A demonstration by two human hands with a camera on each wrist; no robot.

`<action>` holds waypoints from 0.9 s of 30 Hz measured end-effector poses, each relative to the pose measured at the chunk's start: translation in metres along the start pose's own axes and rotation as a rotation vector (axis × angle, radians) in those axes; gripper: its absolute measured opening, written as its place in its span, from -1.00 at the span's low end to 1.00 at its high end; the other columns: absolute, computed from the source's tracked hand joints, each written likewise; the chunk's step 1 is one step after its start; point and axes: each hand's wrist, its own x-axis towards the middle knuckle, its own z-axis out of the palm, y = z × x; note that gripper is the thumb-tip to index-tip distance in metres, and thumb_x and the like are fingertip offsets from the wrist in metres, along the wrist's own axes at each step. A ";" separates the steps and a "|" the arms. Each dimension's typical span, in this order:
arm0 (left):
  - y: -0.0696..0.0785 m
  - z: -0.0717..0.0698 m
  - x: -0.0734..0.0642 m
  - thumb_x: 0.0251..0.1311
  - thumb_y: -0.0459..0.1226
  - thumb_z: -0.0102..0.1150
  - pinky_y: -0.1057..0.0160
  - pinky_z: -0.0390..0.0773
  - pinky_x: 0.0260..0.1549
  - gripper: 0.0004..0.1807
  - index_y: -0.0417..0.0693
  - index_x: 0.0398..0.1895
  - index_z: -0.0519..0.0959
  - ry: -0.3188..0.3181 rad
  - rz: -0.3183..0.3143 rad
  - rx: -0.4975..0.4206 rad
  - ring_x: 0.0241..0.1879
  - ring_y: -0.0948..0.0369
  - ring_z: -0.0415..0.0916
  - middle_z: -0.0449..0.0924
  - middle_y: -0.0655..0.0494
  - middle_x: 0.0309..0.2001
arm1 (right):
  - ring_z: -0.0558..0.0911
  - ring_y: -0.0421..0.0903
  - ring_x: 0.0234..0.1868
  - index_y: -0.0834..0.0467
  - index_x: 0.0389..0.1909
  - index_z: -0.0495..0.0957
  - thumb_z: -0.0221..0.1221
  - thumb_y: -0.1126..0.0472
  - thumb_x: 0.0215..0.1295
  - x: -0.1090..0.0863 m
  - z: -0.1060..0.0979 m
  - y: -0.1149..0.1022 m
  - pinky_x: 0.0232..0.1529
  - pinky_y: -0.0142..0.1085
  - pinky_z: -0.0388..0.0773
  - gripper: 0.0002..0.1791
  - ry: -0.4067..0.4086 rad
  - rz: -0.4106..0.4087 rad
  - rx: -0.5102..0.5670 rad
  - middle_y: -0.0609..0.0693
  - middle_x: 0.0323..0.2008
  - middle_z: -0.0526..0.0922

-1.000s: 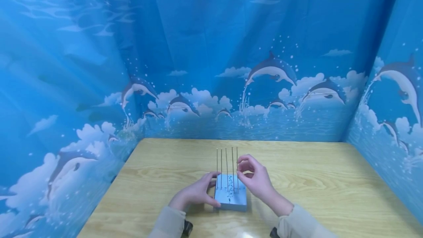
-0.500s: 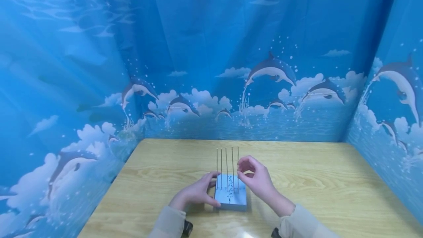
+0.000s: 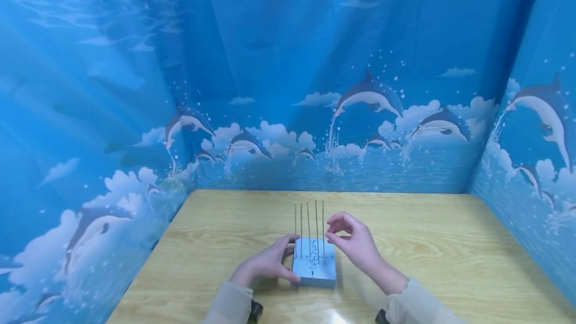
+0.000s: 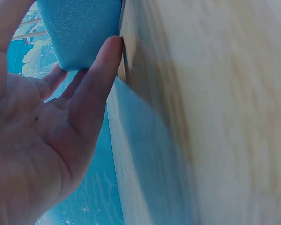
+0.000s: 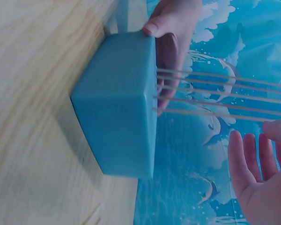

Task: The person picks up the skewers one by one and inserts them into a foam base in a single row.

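Observation:
A blue foam block [image 3: 313, 281] with dark specks or small holes on its top sits on the table. Several thin wooden sticks stand upright in it, lined up in a row. My left hand [image 3: 265, 263] holds the block from its left side, thumb at the near corner and fingers farther back. In the left wrist view the fingers lie against the foam block [image 4: 84, 33]. My right hand [image 3: 359, 245] hovers just right of the rightmost stick [image 3: 323, 224]. Seen from the right wrist, the fingers of the right hand [image 5: 260, 192] are spread, with nothing gripped between them.
The wood-grain table [image 3: 427, 244] extends around the block on all sides. A blue curtain [image 3: 288, 89] printed with dolphins and clouds hangs behind the table and along both sides.
My right hand has let go of the rightmost stick and drawn slightly to the right. That stick stands in the foam block. The left hand has stayed in place.

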 end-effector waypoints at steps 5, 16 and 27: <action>-0.001 -0.001 0.000 -0.21 -0.12 0.58 -0.10 0.13 0.50 0.23 -0.04 0.54 0.02 -0.008 -0.007 -0.016 0.43 0.03 0.29 0.08 -0.07 0.53 | 0.68 -0.21 -0.27 0.27 -0.11 0.57 0.30 0.50 0.11 0.002 -0.014 0.000 -0.22 -0.37 0.75 -0.69 0.009 -0.014 -0.023 0.14 -0.30 0.67; -0.001 -0.001 0.000 -0.21 -0.11 0.58 -0.12 0.10 0.51 0.23 -0.02 0.54 0.02 -0.011 -0.009 -0.028 0.43 0.03 0.28 0.08 -0.05 0.53 | 0.68 -0.12 -0.23 0.23 -0.01 0.55 0.30 0.41 0.19 0.006 -0.057 0.000 -0.25 -0.33 0.76 -0.67 -0.044 0.023 -0.179 0.10 -0.29 0.69; 0.000 -0.001 -0.001 -0.21 -0.13 0.58 -0.13 0.09 0.51 0.23 -0.05 0.54 0.01 -0.014 0.001 -0.032 0.43 0.02 0.28 0.10 -0.07 0.53 | 0.66 -0.01 -0.20 0.28 0.07 0.50 0.28 0.39 0.22 0.011 -0.092 0.004 -0.24 -0.15 0.77 -0.61 -0.145 0.178 -0.280 0.10 -0.24 0.61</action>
